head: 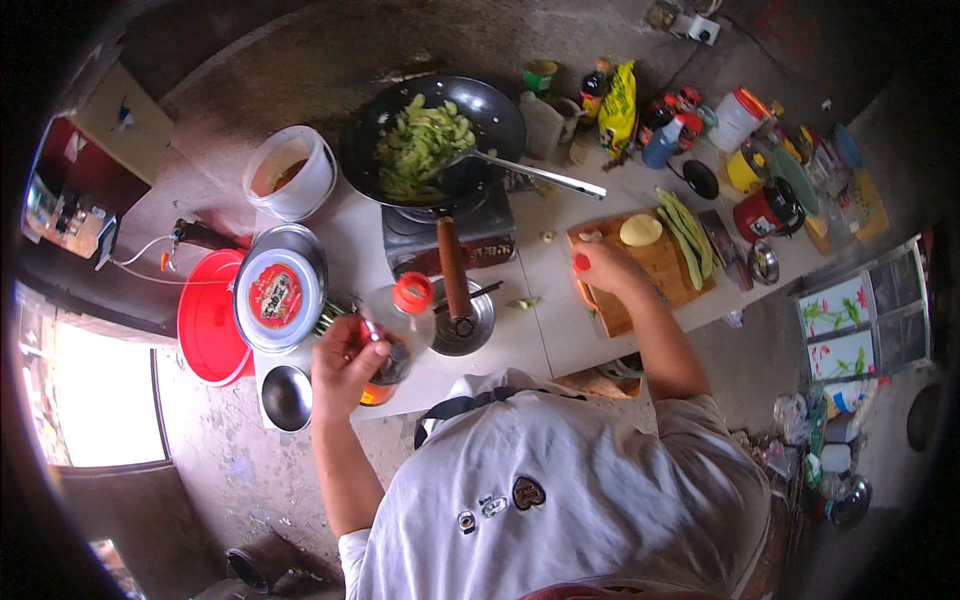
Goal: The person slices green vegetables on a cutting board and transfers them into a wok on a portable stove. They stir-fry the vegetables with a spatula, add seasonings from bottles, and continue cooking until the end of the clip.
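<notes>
My left hand [346, 367] grips a clear plastic bottle [411, 330] with a red top and dark contents, tilted before my chest. Over the left edge of a wooden cutting board [626, 319], my right hand [611, 266] pinches a small red object [581, 262], which looks like a cap. A peeled potato [640, 230] and long green beans [686, 232] lie on the board. Behind the bottle, a black wok [495, 112] on a portable stove [450, 240] holds chopped green vegetable pieces [424, 142] and a metal spatula [536, 174].
The wok's wooden handle [453, 266] points towards me above a metal bowl [480, 330]. At the left are a white bucket [322, 169], a lidded pot [277, 300], a red basin [206, 322] and a steel bowl [286, 397]. A cleaver [724, 247] lies beyond the board, before bottles and jars.
</notes>
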`<state>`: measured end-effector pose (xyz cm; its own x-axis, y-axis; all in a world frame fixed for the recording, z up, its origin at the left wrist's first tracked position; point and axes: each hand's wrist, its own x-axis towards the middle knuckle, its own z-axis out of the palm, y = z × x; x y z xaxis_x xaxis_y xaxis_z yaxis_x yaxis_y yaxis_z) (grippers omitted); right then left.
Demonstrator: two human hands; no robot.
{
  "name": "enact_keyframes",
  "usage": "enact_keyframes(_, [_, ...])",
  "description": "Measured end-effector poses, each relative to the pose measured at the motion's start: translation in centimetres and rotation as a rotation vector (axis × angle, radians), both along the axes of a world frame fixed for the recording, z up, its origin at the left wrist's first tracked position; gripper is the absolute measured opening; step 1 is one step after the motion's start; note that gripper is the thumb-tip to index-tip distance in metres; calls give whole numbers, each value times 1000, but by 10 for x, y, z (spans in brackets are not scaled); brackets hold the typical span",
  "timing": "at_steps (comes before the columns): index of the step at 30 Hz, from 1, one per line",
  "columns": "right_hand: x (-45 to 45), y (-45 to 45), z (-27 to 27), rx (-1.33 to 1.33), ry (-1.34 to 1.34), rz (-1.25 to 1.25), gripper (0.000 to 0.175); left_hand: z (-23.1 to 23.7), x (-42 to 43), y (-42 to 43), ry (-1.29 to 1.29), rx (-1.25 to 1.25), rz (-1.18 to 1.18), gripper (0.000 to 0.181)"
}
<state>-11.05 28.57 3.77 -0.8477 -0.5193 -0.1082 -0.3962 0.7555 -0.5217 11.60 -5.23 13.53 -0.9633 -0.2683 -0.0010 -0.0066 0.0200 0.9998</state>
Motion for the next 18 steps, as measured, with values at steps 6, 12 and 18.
enact_keyframes(6, [17,67,-162,346,157,-511,13,-4,-26,2,-34,-288,164,22])
enact_keyframes(12, [-2,44,-90,-43,412,-533,20,-3,-55,1,17,-497,163,23])
enact_keyframes(18, [-38,-19,51,-298,974,-149,30,-3,-96,-6,-55,-807,234,29])
